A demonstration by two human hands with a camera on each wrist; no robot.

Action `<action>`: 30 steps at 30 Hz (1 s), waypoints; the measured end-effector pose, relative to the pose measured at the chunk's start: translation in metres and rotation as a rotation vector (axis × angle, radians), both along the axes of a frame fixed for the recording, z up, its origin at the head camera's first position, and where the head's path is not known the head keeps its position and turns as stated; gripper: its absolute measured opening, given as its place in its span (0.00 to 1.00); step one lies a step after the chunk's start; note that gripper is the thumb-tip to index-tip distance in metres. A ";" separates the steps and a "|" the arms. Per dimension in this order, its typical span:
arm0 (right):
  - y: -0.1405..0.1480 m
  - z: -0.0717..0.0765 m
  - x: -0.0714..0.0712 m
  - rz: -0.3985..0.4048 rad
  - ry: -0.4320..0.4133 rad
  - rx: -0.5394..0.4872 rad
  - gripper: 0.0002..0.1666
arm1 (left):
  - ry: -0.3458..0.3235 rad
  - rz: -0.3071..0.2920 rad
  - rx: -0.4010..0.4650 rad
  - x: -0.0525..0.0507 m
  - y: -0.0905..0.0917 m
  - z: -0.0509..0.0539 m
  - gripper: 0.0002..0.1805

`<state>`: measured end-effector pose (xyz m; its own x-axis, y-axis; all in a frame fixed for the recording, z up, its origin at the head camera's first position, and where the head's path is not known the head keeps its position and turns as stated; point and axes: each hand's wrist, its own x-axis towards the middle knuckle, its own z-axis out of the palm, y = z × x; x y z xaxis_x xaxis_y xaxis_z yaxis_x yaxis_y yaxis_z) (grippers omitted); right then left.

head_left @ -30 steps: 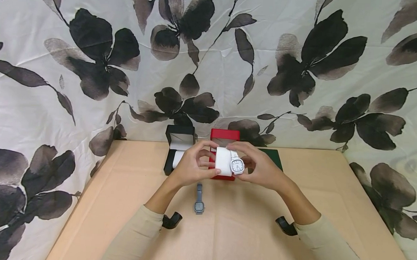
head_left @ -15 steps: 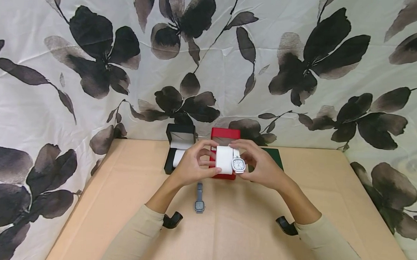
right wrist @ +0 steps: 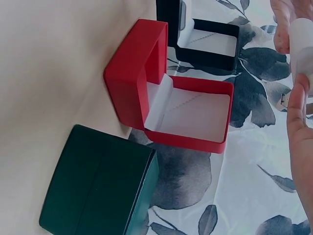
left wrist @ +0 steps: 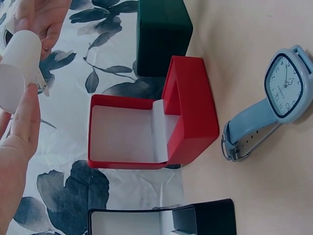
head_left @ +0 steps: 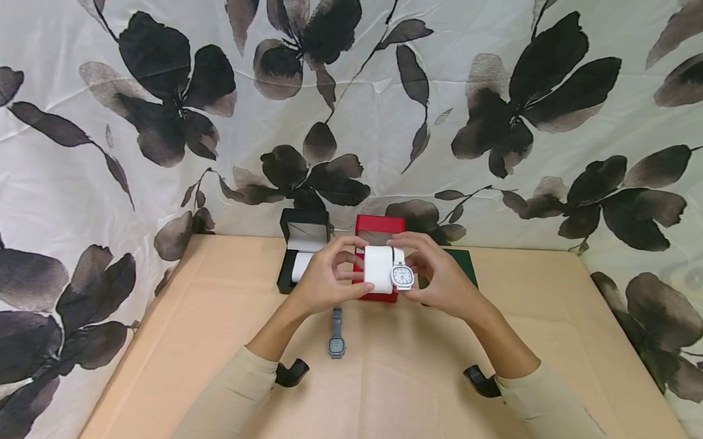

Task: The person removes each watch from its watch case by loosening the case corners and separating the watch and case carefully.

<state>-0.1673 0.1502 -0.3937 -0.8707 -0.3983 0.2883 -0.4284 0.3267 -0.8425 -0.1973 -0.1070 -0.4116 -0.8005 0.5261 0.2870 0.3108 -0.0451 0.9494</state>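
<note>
Above the open red box (head_left: 381, 224), my left hand (head_left: 325, 280) pinches a white watch cushion (head_left: 377, 270) between thumb and fingers. At the cushion's right end, my right hand (head_left: 443, 279) holds a white wristwatch (head_left: 402, 277), its square-cornered dial facing up. In the left wrist view the cushion (left wrist: 24, 51) looks like a rounded roll with a flat end, fingers of both hands about it. Whether the strap is around the cushion or only beside it, I cannot tell. A blue-grey wristwatch (head_left: 337, 345) with a buckled strap lies on the table nearer me.
Left of the red box stands an open black box (head_left: 304, 221) with a white cushion (head_left: 301, 267) inside. On the right is a closed dark green box (head_left: 460, 263), partly behind my right hand. A floral cloth (head_left: 356, 115) hangs behind the beige table (head_left: 414, 392).
The white watch and cushion have shifted very slightly right and up. Both hands keep their hold, and the boxes and blue-grey watch stay put.
</note>
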 end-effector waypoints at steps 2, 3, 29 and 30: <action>-0.001 0.000 0.000 0.008 0.016 -0.016 0.46 | 0.002 -0.003 0.006 0.000 0.000 0.000 0.37; -0.001 0.000 0.000 0.013 0.023 -0.029 0.46 | 0.001 -0.004 0.011 0.000 -0.001 0.000 0.37; -0.006 0.000 -0.003 -0.028 0.020 -0.006 0.44 | 0.065 0.051 0.043 -0.008 -0.024 0.010 0.37; -0.006 0.000 -0.003 -0.035 0.017 0.013 0.44 | 0.067 0.053 0.042 -0.009 -0.025 0.010 0.37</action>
